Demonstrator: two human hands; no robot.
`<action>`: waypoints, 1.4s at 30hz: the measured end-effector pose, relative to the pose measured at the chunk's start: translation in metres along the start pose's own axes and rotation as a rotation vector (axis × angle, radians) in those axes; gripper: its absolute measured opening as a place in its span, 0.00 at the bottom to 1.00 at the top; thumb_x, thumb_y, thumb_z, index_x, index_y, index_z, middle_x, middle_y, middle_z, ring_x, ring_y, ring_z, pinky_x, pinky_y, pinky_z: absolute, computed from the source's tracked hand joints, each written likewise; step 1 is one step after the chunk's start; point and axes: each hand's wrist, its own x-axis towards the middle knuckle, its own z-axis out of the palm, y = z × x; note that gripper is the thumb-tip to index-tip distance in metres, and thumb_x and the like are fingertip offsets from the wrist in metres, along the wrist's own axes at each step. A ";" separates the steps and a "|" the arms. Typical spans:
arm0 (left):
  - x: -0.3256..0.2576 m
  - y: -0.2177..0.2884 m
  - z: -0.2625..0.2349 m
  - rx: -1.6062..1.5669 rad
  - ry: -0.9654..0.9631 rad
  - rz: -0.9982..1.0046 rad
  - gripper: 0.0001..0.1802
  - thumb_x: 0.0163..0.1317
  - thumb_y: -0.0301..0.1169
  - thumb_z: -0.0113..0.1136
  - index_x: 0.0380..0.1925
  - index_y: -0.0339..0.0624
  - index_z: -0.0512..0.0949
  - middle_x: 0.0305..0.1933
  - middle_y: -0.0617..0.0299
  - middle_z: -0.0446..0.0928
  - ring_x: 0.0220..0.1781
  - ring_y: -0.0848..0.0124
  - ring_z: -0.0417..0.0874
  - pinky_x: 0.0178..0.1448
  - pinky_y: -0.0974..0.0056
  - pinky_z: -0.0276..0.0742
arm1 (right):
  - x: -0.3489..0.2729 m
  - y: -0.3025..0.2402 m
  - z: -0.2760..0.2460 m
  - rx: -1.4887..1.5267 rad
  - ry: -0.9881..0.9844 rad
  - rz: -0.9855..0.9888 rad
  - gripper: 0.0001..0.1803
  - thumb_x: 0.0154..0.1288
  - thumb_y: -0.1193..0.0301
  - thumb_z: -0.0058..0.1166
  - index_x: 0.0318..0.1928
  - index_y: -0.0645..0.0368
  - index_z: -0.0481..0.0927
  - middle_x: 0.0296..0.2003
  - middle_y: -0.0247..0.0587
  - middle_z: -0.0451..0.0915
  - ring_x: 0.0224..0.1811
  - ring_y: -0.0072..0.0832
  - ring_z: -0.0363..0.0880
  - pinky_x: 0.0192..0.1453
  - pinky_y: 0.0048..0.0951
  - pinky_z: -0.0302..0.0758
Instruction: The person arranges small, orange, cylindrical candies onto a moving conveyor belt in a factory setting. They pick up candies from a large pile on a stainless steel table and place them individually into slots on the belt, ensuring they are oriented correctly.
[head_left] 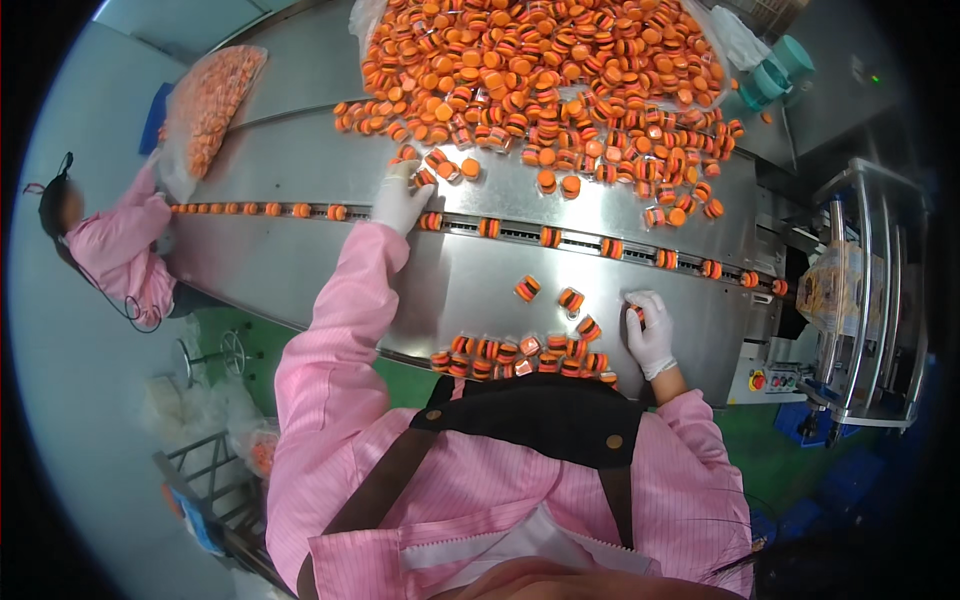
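Note:
My left hand [400, 203], in a white glove, is at the far side of the conveyor track. Its fingers are closed around a small orange burger-shaped candy [424, 178], partly hidden by the glove. Other loose candies [447, 170] lie right beside it. On the near side of the track, to the right, my gloved right hand [652, 332] is curled over another such candy [636, 313], of which only an edge shows. Spaced along the narrow conveyor track [520, 233] stands a row of burger-shaped candies [550, 237] with orange, red and dark layers.
A large candy heap [540, 70] covers the back of the steel table [300, 260]. More candies [490, 350] gather at the near edge by my apron. A co-worker [115, 245] in pink stands at the left near a full clear bag [215, 105]. A metal-framed machine [860, 300] stands right.

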 end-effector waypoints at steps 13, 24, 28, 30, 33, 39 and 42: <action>-0.023 -0.013 -0.009 -0.344 -0.008 -0.203 0.14 0.64 0.31 0.57 0.47 0.39 0.73 0.32 0.59 0.77 0.30 0.72 0.78 0.34 0.67 0.73 | 0.000 0.000 0.000 0.029 0.000 -0.004 0.11 0.56 0.80 0.50 0.41 0.62 0.77 0.38 0.47 0.77 0.42 0.43 0.78 0.47 0.35 0.75; -0.109 -0.026 0.000 -0.442 0.062 -0.282 0.13 0.64 0.26 0.58 0.48 0.38 0.75 0.28 0.69 0.74 0.25 0.83 0.71 0.28 0.76 0.67 | -0.001 -0.001 -0.001 0.002 0.007 0.005 0.12 0.56 0.79 0.51 0.42 0.60 0.78 0.38 0.47 0.77 0.42 0.42 0.78 0.47 0.34 0.75; -0.108 -0.025 0.009 -0.325 0.185 -0.200 0.11 0.62 0.26 0.59 0.45 0.38 0.78 0.22 0.71 0.71 0.19 0.83 0.68 0.24 0.75 0.65 | -0.002 0.001 0.002 0.012 0.011 0.003 0.12 0.56 0.79 0.51 0.42 0.61 0.78 0.38 0.47 0.76 0.42 0.43 0.77 0.46 0.35 0.74; -0.108 -0.029 0.011 -0.193 0.225 -0.119 0.11 0.61 0.27 0.60 0.43 0.38 0.78 0.21 0.70 0.71 0.19 0.84 0.68 0.24 0.76 0.65 | -0.002 0.000 0.001 0.012 0.015 -0.012 0.12 0.56 0.79 0.51 0.42 0.61 0.78 0.37 0.48 0.76 0.41 0.43 0.77 0.46 0.35 0.74; -0.108 -0.037 0.015 -0.185 0.254 -0.084 0.11 0.60 0.28 0.61 0.42 0.38 0.79 0.21 0.70 0.71 0.19 0.83 0.68 0.24 0.75 0.65 | 0.000 -0.001 0.001 0.014 0.021 -0.029 0.12 0.55 0.79 0.51 0.42 0.61 0.78 0.36 0.47 0.75 0.40 0.43 0.76 0.45 0.35 0.74; -0.108 -0.032 0.014 -0.214 0.269 -0.100 0.11 0.59 0.28 0.61 0.42 0.37 0.79 0.21 0.70 0.71 0.18 0.83 0.69 0.24 0.75 0.65 | -0.002 0.001 0.002 0.010 0.025 -0.019 0.12 0.55 0.79 0.51 0.41 0.60 0.78 0.36 0.47 0.76 0.40 0.43 0.77 0.45 0.35 0.74; -0.108 -0.032 0.013 -0.159 0.284 -0.055 0.11 0.59 0.28 0.61 0.42 0.37 0.79 0.23 0.69 0.72 0.19 0.82 0.69 0.25 0.74 0.66 | -0.001 0.001 0.002 0.015 0.030 -0.019 0.12 0.55 0.79 0.51 0.41 0.60 0.78 0.36 0.46 0.76 0.39 0.42 0.77 0.44 0.35 0.75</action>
